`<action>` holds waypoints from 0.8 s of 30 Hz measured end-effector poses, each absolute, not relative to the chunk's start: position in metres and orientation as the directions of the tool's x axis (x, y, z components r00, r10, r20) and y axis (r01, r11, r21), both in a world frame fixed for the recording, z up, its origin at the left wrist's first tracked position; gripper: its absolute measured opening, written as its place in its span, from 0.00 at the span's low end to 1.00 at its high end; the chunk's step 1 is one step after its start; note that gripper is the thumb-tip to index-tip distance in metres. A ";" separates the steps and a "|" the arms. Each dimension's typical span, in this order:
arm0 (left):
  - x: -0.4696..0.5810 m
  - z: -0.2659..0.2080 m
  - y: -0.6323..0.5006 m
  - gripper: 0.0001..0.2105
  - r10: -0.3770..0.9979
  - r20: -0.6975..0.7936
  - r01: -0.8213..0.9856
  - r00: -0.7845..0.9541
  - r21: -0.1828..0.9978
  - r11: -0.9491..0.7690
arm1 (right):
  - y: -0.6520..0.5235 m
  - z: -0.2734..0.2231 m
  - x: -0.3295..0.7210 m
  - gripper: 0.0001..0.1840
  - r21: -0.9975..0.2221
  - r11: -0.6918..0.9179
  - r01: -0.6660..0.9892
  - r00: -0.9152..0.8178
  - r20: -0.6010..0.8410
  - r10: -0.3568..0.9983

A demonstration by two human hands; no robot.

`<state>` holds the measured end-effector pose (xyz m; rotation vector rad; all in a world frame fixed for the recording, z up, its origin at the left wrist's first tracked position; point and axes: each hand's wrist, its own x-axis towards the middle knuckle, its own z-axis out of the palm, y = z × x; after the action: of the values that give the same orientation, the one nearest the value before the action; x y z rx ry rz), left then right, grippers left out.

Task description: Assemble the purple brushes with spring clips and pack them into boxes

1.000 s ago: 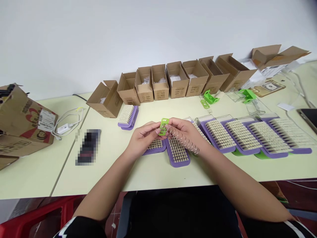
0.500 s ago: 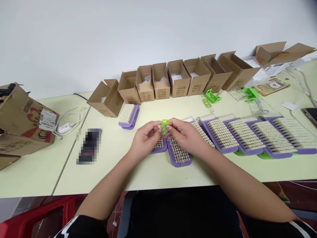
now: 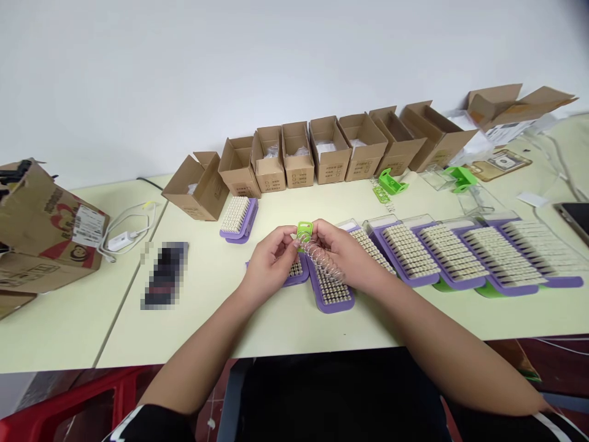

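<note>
Between my two hands is a small green plastic plate (image 3: 304, 229) with a metal coil spring (image 3: 324, 261) hanging off it to the lower right. My left hand (image 3: 275, 258) pinches the plate's left edge between thumb and fingers. On its right side, my right hand (image 3: 338, 248) grips the same plate, fingers partly hidden behind it. Beneath the hands lie a purple tray of upright cream pegs (image 3: 334, 293) and another purple tray (image 3: 299, 277), partly covered by my left hand.
More purple peg trays (image 3: 409, 250) stand in a row at the right. Open cardboard boxes (image 3: 331, 166) line the wall. Green plastic brackets (image 3: 392, 182) and a second green plate (image 3: 381, 195) with a spring lie behind. A blurred dark object (image 3: 164, 276) and white cable (image 3: 126, 236) are left.
The spring on the green plate now swings out further to the lower right, looking longer. Both hands keep their hold on the plate. The view has shifted slightly.
</note>
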<state>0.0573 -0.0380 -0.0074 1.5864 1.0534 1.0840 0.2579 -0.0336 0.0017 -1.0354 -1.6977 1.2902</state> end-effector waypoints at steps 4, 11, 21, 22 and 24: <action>0.057 -0.009 -0.039 0.12 0.944 0.188 0.166 0.271 0.957 -0.238 | -0.033 0.001 0.257 0.13 -0.978 0.150 0.143 -0.389 0.084 0.917; 0.053 -0.007 -0.040 0.11 0.929 0.196 0.229 0.315 0.934 -0.275 | -0.033 0.001 0.255 0.12 -0.993 0.070 0.100 -0.374 0.028 0.927; 0.059 -0.008 -0.040 0.11 0.939 0.211 0.124 0.273 0.960 -0.252 | -0.031 0.005 0.261 0.10 -0.996 0.066 0.057 -0.448 0.033 0.894; 0.059 -0.008 -0.040 0.11 0.938 0.207 0.105 0.278 0.964 -0.244 | -0.031 0.006 0.263 0.10 -0.995 0.073 0.061 -0.461 0.037 0.887; 0.058 -0.007 -0.039 0.11 0.937 0.193 0.070 0.292 0.972 -0.223 | -0.031 0.008 0.266 0.08 -0.997 0.065 0.052 -0.493 0.031 0.870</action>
<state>0.0578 -0.0389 -0.0068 1.5617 0.9560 1.0889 0.2657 -0.0314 0.0081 -0.9324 -1.6543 1.5037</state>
